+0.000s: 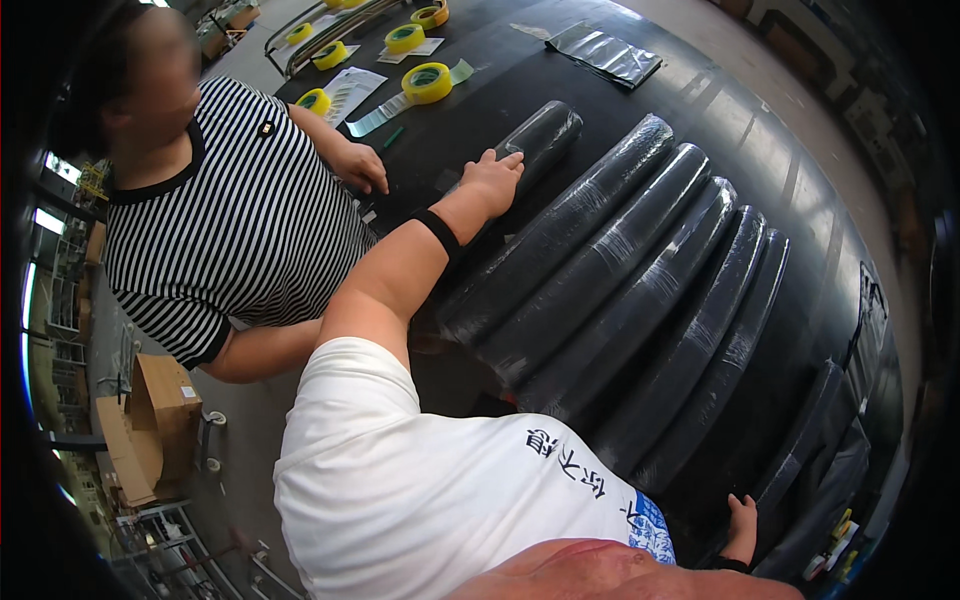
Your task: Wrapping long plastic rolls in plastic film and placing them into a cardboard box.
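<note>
My left hand (pixel 492 180), a black band on its wrist, lies flat with fingers stretched on a short black roll (pixel 545 130) wrapped in clear film, near the far side of the black table (pixel 740 130). Several longer black film-wrapped rolls (pixel 610 260) lie side by side to the right of it, running toward me. My right hand (pixel 742 525) shows small at the lower edge, resting against the near ends of these rolls; its grip is not clear. A co-worker in a striped shirt (pixel 230 230) stands on my left, one hand (pixel 362 168) on the table.
Yellow tape rolls (pixel 427 82) and paper sheets (pixel 352 88) lie at the far left of the table, with a green pen (pixel 392 137) nearby. A flat shiny black bag (pixel 605 52) lies at the far side. A cardboard box (pixel 160 405) stands on the floor at left.
</note>
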A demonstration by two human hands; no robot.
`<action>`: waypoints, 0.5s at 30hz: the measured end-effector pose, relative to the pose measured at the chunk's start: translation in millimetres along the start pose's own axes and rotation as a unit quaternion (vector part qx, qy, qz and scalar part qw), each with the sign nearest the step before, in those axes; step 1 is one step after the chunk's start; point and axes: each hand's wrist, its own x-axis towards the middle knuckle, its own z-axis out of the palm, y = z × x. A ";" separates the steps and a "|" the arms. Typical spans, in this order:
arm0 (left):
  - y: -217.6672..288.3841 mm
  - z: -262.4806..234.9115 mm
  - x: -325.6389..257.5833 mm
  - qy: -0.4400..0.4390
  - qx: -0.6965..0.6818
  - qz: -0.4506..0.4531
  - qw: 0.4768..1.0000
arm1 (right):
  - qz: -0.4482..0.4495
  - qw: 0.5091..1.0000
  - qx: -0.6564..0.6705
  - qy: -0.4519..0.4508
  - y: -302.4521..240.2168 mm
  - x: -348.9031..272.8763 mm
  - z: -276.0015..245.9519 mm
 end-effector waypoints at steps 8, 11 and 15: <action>2.3 9.2 1.9 0.006 -0.005 0.002 1.000 | 0.027 0.999 -0.022 -0.011 19.2 15.4 -2.2; -4.0 13.9 0.2 0.014 -0.006 -0.022 1.000 | 0.035 0.999 -0.004 -0.023 5.8 15.6 -0.4; -5.9 14.4 7.6 0.014 -0.017 -0.017 1.000 | 0.015 0.999 -0.011 0.040 19.9 17.9 -5.5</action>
